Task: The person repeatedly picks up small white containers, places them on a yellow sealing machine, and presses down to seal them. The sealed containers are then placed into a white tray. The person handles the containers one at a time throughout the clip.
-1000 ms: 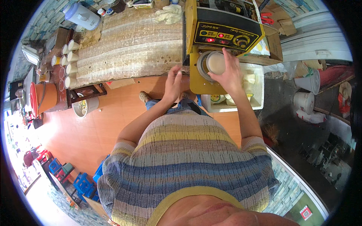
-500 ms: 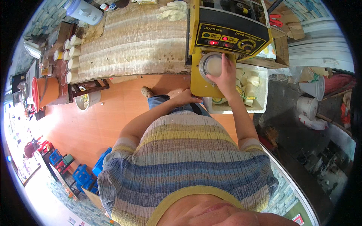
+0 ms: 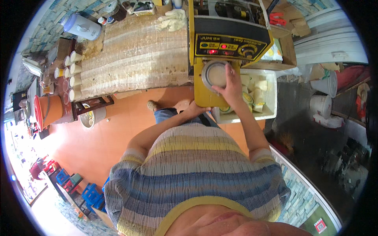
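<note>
Cup (image 3: pixel 216 75) w/ pale contents sits in the metal ring (image 3: pixel 205 78) on the yellow tray (image 3: pixel 200 94), just below the machine's (image 3: pixel 228 29) lit panel, & I've got my R hand (image 3: pixel 230 84) over its right side, thumb & fingers spread wide at the rim, tho can't tell if they're gripping. My L hand (image 3: pixel 193 110) is at the tray's front edge, fingers partly hidden, so can't tell its grip. White box (image 3: pixel 272 104) w/ pieces inside is to the R, pale gloves (image 3: pixel 172 20) on the table (image 3: pixel 130 59), extra cups (image 3: pixel 75 81) at its L end.
</note>
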`<state>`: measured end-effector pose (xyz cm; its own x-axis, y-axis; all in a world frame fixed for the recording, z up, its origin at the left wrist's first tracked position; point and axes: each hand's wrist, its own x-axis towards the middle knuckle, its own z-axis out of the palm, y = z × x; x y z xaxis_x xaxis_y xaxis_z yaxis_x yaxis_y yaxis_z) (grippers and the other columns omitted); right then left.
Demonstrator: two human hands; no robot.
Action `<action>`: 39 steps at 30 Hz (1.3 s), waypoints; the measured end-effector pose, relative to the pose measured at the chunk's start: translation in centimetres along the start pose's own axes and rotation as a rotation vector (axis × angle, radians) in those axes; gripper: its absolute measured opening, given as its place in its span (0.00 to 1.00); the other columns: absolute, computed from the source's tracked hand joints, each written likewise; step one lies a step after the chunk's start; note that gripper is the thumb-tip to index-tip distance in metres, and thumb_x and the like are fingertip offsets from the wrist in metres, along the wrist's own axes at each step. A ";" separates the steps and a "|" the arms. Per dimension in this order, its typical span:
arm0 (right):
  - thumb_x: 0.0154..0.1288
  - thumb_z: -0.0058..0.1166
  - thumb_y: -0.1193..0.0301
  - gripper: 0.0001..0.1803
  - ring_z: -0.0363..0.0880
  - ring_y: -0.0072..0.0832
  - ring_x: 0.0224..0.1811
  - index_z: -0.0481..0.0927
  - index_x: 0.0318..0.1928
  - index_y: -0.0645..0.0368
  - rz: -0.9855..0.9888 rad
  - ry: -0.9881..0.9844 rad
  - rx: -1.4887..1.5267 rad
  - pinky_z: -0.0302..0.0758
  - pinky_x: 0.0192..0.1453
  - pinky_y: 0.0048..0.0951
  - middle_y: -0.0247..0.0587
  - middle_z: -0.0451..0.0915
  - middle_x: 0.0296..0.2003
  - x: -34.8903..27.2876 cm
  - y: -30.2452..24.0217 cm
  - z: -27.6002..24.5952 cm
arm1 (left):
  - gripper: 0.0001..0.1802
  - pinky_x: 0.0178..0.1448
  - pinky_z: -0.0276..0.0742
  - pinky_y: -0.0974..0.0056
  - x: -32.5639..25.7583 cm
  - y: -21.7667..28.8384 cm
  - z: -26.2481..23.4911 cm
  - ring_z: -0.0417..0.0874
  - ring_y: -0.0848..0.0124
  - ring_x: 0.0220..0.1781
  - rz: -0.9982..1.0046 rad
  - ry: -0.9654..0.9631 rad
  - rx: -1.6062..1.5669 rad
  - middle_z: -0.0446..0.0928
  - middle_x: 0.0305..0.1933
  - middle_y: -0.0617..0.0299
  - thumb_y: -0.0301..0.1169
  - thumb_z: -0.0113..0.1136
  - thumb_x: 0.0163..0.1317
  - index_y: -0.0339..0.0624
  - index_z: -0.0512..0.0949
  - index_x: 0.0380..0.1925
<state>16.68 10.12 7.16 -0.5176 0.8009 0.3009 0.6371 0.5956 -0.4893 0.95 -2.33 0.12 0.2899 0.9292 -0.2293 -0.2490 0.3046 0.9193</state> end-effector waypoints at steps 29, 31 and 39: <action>0.57 0.59 0.73 0.28 0.73 0.34 0.42 0.67 0.57 0.66 -0.340 0.711 -0.168 0.71 0.46 0.32 0.44 0.79 0.46 13.3 0.7 -18.2 | 0.12 0.47 0.78 0.64 11.4 2.0 -4.3 0.80 0.69 0.41 -0.018 0.373 -0.323 0.80 0.38 0.58 0.34 0.59 0.63 0.38 0.79 0.40; 0.65 0.50 0.72 0.16 0.73 0.32 0.41 0.72 0.50 0.67 -0.385 0.793 -0.213 0.69 0.52 0.32 0.46 0.79 0.41 19.0 -1.4 -20.4 | 0.12 0.46 0.77 0.65 11.4 1.5 -5.4 0.80 0.70 0.41 0.027 0.419 -0.285 0.80 0.38 0.59 0.36 0.59 0.63 0.39 0.79 0.40; 0.64 0.50 0.59 0.20 0.79 0.44 0.35 0.75 0.38 0.69 0.148 0.413 0.475 0.78 0.45 0.38 0.51 0.78 0.27 42.4 1.5 -32.1 | 0.25 0.44 0.74 0.66 10.8 4.0 -2.1 0.78 0.69 0.47 -0.154 0.554 -0.218 0.78 0.46 0.57 0.46 0.58 0.62 0.36 0.76 0.48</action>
<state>14.00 46.98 45.42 -0.1211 0.8868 0.4460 0.3138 0.4604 -0.8304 1.18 9.35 0.67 -0.1718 0.8239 -0.5400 -0.4424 0.4253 0.7896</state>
